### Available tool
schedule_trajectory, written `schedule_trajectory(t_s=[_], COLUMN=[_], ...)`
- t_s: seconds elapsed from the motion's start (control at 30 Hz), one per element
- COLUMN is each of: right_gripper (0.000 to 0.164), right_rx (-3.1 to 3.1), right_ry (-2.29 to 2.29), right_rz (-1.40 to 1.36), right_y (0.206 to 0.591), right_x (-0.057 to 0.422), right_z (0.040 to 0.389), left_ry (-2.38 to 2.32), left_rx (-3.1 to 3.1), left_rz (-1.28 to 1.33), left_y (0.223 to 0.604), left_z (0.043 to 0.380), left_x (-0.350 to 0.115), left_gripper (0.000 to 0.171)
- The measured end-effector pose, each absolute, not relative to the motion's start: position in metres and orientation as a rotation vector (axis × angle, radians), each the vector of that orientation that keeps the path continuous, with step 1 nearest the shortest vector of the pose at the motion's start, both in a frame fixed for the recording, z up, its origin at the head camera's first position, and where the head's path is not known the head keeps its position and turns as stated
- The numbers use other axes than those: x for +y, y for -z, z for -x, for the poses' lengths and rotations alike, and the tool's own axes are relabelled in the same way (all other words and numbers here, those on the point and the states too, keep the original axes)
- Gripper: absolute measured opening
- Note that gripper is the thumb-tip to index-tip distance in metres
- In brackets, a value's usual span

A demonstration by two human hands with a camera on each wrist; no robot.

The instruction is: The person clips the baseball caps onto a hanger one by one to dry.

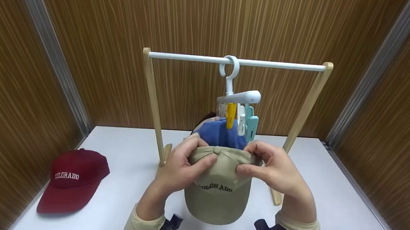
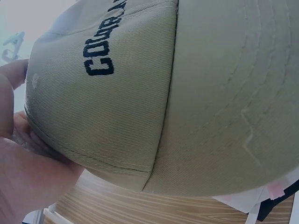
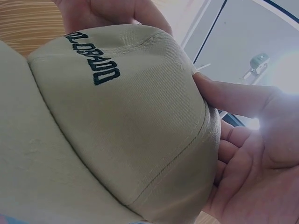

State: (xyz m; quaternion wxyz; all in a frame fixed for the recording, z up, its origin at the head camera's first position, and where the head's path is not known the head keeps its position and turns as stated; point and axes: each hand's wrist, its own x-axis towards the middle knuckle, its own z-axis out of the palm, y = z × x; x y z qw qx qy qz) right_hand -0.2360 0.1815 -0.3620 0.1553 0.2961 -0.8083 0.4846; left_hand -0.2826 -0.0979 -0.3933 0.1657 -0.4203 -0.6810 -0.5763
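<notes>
A khaki baseball cap [image 1: 219, 172] with dark COLORADO lettering hangs between both hands, its brim pointing down toward the camera. My left hand [image 1: 185, 163] grips the cap's crown from the left, thumb on the front. From the right, my right hand [image 1: 276, 166] pinches the crown's other side, thumb in front and fingers behind. In the left wrist view the khaki cap [image 2: 107, 107] fills most of the picture. The right wrist view shows the thumb [image 3: 233, 95] against the crown. Just behind the khaki cap is a blue cap [image 1: 218, 133], partly hidden, below the clips.
A white clip hanger [image 1: 241, 97] hangs by its hook from the white rod [image 1: 281, 65] of a wooden-legged rack [image 1: 153, 105]. Yellow [image 1: 230, 115], white and teal clips [image 1: 252, 126] dangle from it. A dark red cap [image 1: 77, 175] lies on the white table [image 1: 129, 153] at left.
</notes>
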Motion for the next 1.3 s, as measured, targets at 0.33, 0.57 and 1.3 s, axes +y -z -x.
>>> schedule_trajectory(t_s=[0.33, 0.57, 1.3], right_gripper=[0.023, 0.023, 0.018], right_rx=[-2.311, -2.314, -2.249], right_ry=[-1.392, -1.397, -1.439], right_rz=[-0.854, -0.845, -0.938], right_y=[0.362, 0.362, 0.361], right_x=[0.187, 0.188, 0.192], right_z=[0.237, 0.239, 0.245], left_ry=[1.657, 1.646, 1.739], left_rx=[-1.921, -1.891, -1.769], left_rz=[1.24, 1.243, 1.227], left_y=[0.393, 0.392, 0.383], left_z=[0.283, 0.284, 0.282], left_x=[-0.093, -0.09, -0.081], left_gripper=[0.005, 0.008, 0.007])
